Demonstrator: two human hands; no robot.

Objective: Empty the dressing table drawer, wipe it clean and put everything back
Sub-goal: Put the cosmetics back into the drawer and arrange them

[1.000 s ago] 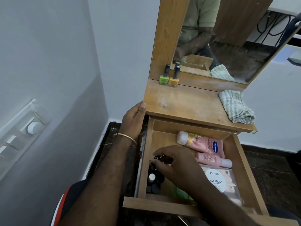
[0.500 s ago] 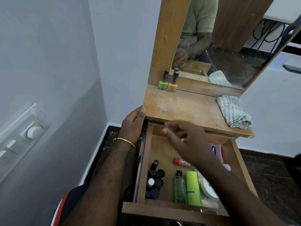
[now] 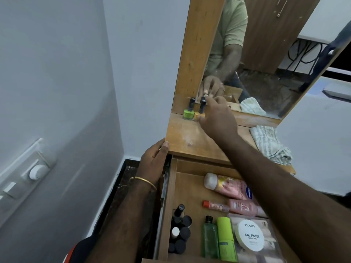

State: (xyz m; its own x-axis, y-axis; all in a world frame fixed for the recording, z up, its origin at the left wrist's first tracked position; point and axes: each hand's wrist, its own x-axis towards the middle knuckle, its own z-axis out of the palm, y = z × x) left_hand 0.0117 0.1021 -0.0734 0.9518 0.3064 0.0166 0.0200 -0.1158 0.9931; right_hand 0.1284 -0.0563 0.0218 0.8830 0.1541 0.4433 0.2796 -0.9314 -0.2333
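**Nail polish set on the tabletop, drawer still full**

While the drawer [image 3: 171, 209] stands pulled out below the dressing table top [image 3: 191, 141], the right hand [image 3: 218, 118] is seen reached forward to the back left corner of the top, at the foot of the mirror [image 3: 266, 54]. Its fingertips are pinched on the black cap of a yellow-orange nail polish bottle [image 3: 199, 114], which stands upright just beside a green nail polish bottle [image 3: 188, 113]; the two bottles appear to touch. The left hand [image 3: 153, 162] is laid against the left front corner of the table top, thumb on the edge, fingers fairly straight, nothing gripped. A thin gold bangle [image 3: 144, 182] is worn on that wrist. The hands are held well apart.

Inside the drawer, the following are noted. A cluster of dark-capped small bottles [image 3: 179, 236] stands in the front left corner; one cap carries a small label, too small to be read. A pink tube with a white cap [image 3: 226, 186] lies toward the back, bearing a blue oval logo, the lettering not legible. A second pink tube [image 3: 245, 206] and a slim red-capped tube [image 3: 214, 205] lie in front of it. A green transparent bottle with a black cap [image 3: 209, 238] and a lime green tube [image 3: 226, 240] lie side by side near the front. A clear pouch [image 3: 266, 251] holds a round white tub [image 3: 250, 237] printed "zudio" and "NAIL POLISH"; the smaller line beneath cannot be read.

A striped cloth [image 3: 269, 145] lies crumpled on the right end of the table top. A switch plate [image 3: 28, 173] is fixed to the left wall.
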